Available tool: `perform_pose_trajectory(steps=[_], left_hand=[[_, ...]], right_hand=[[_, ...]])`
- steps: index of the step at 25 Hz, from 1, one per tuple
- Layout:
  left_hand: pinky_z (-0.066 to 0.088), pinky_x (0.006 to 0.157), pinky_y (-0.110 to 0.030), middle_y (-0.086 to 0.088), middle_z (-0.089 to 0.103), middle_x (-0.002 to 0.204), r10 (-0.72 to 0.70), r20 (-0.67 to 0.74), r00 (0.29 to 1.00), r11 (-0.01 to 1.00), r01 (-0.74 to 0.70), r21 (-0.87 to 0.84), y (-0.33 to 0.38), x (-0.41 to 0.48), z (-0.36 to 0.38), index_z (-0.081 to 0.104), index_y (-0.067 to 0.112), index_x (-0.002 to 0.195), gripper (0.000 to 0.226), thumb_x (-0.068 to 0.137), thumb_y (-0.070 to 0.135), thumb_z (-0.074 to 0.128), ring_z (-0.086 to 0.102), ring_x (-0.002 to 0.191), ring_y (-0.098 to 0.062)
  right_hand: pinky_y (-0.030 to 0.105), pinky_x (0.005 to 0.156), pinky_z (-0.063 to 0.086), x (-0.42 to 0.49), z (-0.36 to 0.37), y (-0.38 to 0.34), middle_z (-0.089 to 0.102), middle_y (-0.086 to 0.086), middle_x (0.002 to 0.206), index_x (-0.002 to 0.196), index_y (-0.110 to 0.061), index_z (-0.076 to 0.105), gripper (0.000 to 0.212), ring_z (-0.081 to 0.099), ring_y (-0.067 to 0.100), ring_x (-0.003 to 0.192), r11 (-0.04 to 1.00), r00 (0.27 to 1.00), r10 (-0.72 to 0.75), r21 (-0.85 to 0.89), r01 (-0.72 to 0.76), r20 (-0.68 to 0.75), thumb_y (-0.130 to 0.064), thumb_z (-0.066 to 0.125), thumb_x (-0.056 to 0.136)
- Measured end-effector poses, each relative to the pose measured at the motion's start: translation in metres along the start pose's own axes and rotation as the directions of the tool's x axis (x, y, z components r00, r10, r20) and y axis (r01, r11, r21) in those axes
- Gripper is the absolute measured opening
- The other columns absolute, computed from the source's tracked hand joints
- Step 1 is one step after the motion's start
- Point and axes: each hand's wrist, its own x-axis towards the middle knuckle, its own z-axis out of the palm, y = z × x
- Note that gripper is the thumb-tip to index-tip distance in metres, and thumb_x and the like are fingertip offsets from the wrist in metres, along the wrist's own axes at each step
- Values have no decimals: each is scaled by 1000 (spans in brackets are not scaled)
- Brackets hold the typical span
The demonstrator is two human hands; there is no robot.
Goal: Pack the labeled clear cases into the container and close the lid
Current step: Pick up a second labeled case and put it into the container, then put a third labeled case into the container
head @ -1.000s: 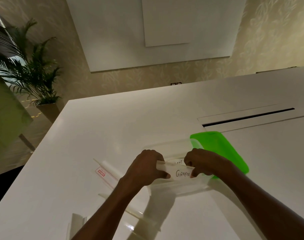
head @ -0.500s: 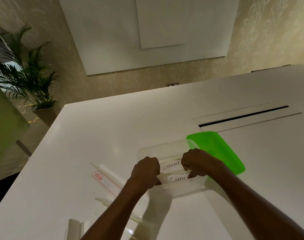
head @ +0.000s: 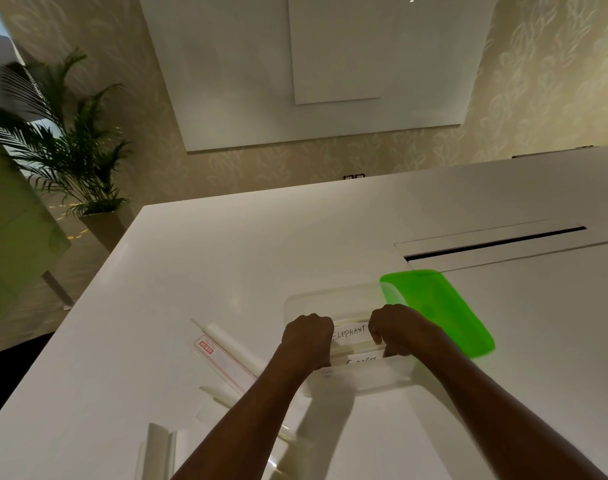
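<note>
A clear plastic container (head: 333,299) stands on the white table in front of me. Inside it a case labelled ELEPHANT (head: 351,333) stands upright, and nearer to me a second labelled case (head: 361,361) sits low against the near wall, its writing half hidden by the rim. My left hand (head: 307,339) grips the left end of that near case and my right hand (head: 397,329) grips its right end, both reaching into the container. The green lid (head: 441,310) lies against the container's right side.
Several more clear cases lie on the table to my left, one with a red label (head: 207,346), others near the front edge (head: 160,448). A slot (head: 496,242) runs across the table at the back right. A potted palm (head: 70,157) stands off the table's left.
Both hands have pushed the GIRAFFE case down into the container, so its label sinks behind the near rim and the ELEPHANT label shows fully behind it.
</note>
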Motion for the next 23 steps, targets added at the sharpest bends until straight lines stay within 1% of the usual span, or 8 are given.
perform_pose_trajectory(steps=[5, 7, 9, 11, 13, 16, 19, 23], left_hand=[[51, 74, -36, -17, 70, 113, 9, 20, 1000, 995, -7, -99, -2, -7, -7, 66, 4, 110, 40, 81, 27, 82, 71, 101, -37], [48, 71, -35, -15, 69, 113, 3, 7, 1000, 984, -2, -180, -4, -7, -8, 66, 6, 110, 45, 78, 31, 86, 70, 100, -35], [49, 76, -35, -12, 66, 117, -8, -42, 999, 966, -4, -258, -5, -11, -7, 65, 9, 114, 47, 82, 38, 83, 67, 105, -32], [50, 88, -38, -7, 64, 126, -11, -150, 989, 952, -36, -303, -7, -22, -6, 63, 14, 123, 45, 91, 43, 73, 62, 117, -29], [47, 100, -39, -4, 64, 136, -25, -278, 960, 933, -78, -351, -9, -38, -2, 61, 16, 134, 45, 98, 42, 64, 57, 127, -25], [38, 115, -37, -3, 55, 153, -83, -412, 907, 896, -112, -429, -20, -63, 6, 57, 18, 143, 50, 100, 42, 61, 48, 142, -21], [35, 120, -36, -2, 50, 158, -179, -458, 871, 873, -75, -483, -40, -92, 17, 58, 21, 144, 51, 99, 45, 62, 43, 147, -17], [33, 120, -33, 1, 48, 159, -323, -463, 826, 835, 19, -550, -74, -142, 32, 61, 24, 142, 50, 96, 45, 65, 41, 148, -15]], right_hand=[[35, 96, 50, -3, 3, 1, 62, 8, 129, 119, -13, 63, 43, 62, 27, 118, 998, 1000, 15, 67, -14, -13, -21, 81, 81], [33, 93, 49, -6, 3, 4, 60, 6, 127, 119, -19, 62, 44, 63, 25, 113, 984, 999, 36, 177, -32, -22, -25, 83, 80], [35, 89, 52, -13, -2, 2, 62, 2, 122, 115, -28, 60, 41, 67, 24, 105, 957, 998, 62, 284, -50, -33, -30, 82, 81], [35, 94, 51, -24, -10, -5, 60, -4, 124, 122, -28, 59, 39, 62, 19, 112, 961, 993, 54, 274, -24, -101, -39, 74, 88], [36, 98, 49, -36, -18, -19, 59, -7, 124, 127, -27, 58, 39, 57, 16, 119, 957, 972, 56, 290, 13, -228, -42, 67, 92], [38, 92, 53, -52, -25, -48, 60, -13, 124, 124, -31, 58, 34, 59, 13, 116, 920, 910, 41, 372, 127, -413, -44, 65, 93], [35, 87, 54, -59, -24, -77, 57, -17, 125, 121, -32, 59, 31, 58, 9, 114, 864, 854, 14, 436, 252, -520, -41, 66, 93], [34, 85, 56, -68, -25, -122, 56, -10, 129, 119, -27, 62, 27, 58, 11, 119, 795, 761, 30, 477, 375, -648, -34, 67, 93]])
